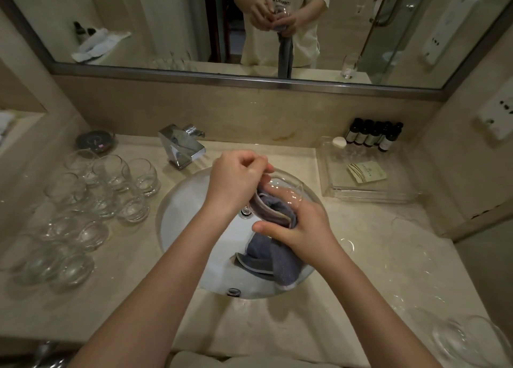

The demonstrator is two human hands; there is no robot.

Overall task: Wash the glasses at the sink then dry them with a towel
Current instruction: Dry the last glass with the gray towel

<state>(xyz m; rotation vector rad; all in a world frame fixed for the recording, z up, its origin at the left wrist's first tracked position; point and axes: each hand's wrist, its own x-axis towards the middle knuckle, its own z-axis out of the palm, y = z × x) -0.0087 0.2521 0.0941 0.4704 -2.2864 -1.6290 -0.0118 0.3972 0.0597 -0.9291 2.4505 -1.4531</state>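
Over the white sink (183, 228) I hold a clear glass (286, 189) with a grey-blue towel (274, 259) wrapped against it. My left hand (236, 181) curls its fingers round the glass rim and the towel's edge. My right hand (299, 228) grips the towel and the glass from below, and the towel's tail hangs into the basin. Several clear glasses (91, 206) stand on the counter to the left. Another glass (466, 342) sits at the near right corner.
A chrome faucet (183, 145) stands behind the sink. A clear tray (366, 178) with a packet lies at the right, with small dark bottles (372, 134) behind it. A round dark dish (95, 142) sits at the back left. A mirror (194, 20) covers the wall.
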